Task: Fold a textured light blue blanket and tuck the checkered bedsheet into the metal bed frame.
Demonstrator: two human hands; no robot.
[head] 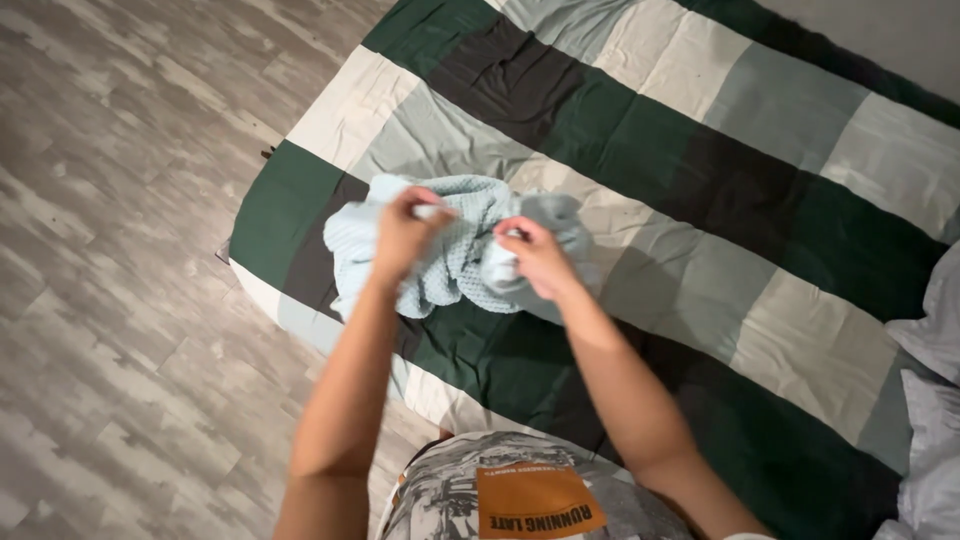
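A light blue knitted cloth (pixel 455 255) hangs bunched between both my hands above the near corner of a bed. My left hand (pixel 403 235) pinches its upper edge on the left side. My right hand (pixel 535 258) grips another part of the edge a little to the right. The cloth's lower folds droop toward the bedcover (pixel 700 180), which has wide checks of dark green, black, grey and cream.
Grey wood-look floor (pixel 120 250) runs along the bed's left side. Pale grey bedding (pixel 935 400) lies crumpled at the right edge. My patterned shirt with an orange patch (pixel 530 500) shows at the bottom.
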